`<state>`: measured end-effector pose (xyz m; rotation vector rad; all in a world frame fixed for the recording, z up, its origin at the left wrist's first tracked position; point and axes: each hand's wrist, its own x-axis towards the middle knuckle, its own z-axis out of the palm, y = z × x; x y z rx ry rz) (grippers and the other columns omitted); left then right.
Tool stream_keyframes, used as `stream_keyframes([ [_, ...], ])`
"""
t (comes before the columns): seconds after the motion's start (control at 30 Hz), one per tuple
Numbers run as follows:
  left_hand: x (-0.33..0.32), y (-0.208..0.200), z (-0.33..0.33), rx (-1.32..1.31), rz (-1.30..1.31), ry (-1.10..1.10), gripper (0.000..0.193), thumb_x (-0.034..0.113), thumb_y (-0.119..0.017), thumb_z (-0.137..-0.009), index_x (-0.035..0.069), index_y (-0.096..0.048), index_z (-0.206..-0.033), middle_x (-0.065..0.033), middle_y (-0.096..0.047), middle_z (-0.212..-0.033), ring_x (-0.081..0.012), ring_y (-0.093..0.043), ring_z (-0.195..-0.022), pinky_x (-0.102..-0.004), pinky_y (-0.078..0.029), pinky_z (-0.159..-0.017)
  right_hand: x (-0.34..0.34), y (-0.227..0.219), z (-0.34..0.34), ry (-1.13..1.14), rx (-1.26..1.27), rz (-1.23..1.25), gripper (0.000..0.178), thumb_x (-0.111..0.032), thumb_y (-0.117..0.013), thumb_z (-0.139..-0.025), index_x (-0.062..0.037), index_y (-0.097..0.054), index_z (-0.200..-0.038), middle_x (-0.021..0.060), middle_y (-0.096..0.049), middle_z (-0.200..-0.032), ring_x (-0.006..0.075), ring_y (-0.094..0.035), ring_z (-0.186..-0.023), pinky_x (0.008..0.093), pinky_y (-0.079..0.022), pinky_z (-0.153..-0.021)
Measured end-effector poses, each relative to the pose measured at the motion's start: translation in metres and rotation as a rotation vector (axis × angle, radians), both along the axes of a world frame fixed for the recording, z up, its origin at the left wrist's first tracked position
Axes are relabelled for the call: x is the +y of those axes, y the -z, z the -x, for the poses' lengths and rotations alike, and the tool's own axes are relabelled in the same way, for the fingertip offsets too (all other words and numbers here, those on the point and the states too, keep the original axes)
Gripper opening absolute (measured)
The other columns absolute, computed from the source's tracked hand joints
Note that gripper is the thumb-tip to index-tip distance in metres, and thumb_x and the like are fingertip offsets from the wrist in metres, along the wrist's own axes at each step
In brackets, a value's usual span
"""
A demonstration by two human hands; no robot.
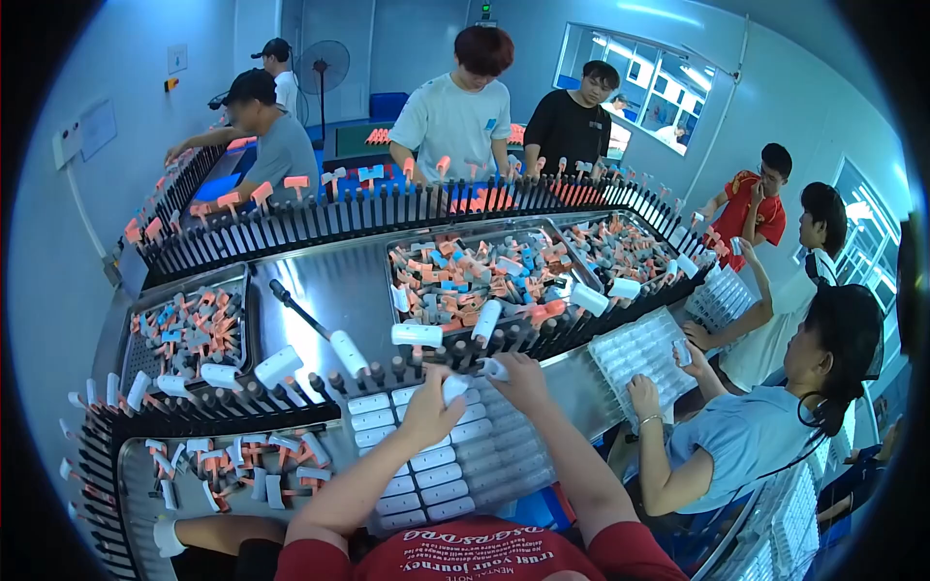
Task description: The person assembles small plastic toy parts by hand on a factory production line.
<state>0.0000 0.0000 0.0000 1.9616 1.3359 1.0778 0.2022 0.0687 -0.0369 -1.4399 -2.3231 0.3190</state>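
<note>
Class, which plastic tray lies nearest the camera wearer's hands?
The clear tray beneath the left hand and right hand, with white pieces in its left columns; other plastic trays lie farther right.

- On the wearer's red shirt [475, 560], through my head camera, I can read several lines of pale lettering, some large, some small.
- On the black shirt [554, 131] of a person across the bench, I see a small pale mark, too small for me to read.
- High on the back wall, a small green-lit sign [486, 9]; I cannot read it.
</note>
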Motion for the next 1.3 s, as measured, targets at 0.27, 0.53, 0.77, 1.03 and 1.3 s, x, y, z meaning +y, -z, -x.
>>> stream_keyframes([
  [0.27,0.095,-0.09,-0.051,0.407,-0.369,-0.086,0.041,0.018,-0.059,-0.08,0.006,-0.046,-0.117,-0.0169,-0.058,-0.104,-0.034,-0.058,-0.091,-0.0419,-0.047,-0.075,-0.047,-0.001,-0.003,0.116,0.684,0.061,0.039,-0.025,-0.074,-0.072,-0.0003,-0.06,-0.099,0.0155,-0.064,-0.085,0.0266,-0.063,-0.078,0.0337,-0.048,-0.071],
  [0.53,0.095,-0.087,-0.002,0.723,0.106,-0.235,0.038,0.026,-0.062,-0.08,0.0,-0.05,-0.105,-0.0174,-0.063,-0.093,-0.0329,-0.062,-0.084,-0.0436,-0.049,-0.07,-0.057,0.027,-0.001,0.082,0.815,0.248,0.038,-0.025,-0.072,-0.075,-0.0012,-0.06,-0.102,0.0133,-0.065,-0.088,0.0209,-0.063,-0.081,0.0317,-0.048,-0.072],
  [0.77,0.067,-0.061,0.007,0.645,-0.218,-0.534,0.041,0.022,-0.058,-0.082,-0.002,-0.044,-0.112,-0.0211,-0.058,-0.098,-0.0325,-0.063,-0.076,-0.0404,-0.053,-0.059,-0.047,-0.005,-0.014,0.059,0.772,0.256,0.034,-0.021,-0.07,-0.076,-0.001,-0.06,-0.102,0.0086,-0.064,-0.089,0.0135,-0.059,-0.081,0.0292,-0.047,-0.073],
  [1.03,0.095,-0.077,-0.112,0.148,-0.694,-0.095,0.06,0.024,-0.064,-0.077,0.0,-0.039,-0.127,-0.0246,-0.044,-0.121,-0.04,-0.044,-0.11,-0.0456,-0.036,-0.094,-0.085,-0.009,-0.145,0.491,0.672,-0.055,0.036,-0.021,-0.072,-0.074,0.0004,-0.059,-0.099,0.0124,-0.064,-0.082,0.0177,-0.061,-0.073,0.0315,-0.048,-0.066],
  [1.3,0.099,-0.068,-0.076,-0.472,-0.396,-0.18,0.025,0.014,-0.054,-0.088,-0.001,-0.052,-0.068,-0.0083,-0.047,-0.053,-0.0124,-0.045,-0.048,-0.0295,-0.036,-0.047,-0.127,-0.022,-0.171,0.68,0.691,-0.115,0.033,-0.02,-0.069,-0.075,0.0013,-0.059,-0.097,0.0126,-0.064,-0.081,0.018,-0.061,-0.075,0.0318,-0.048,-0.067],
])
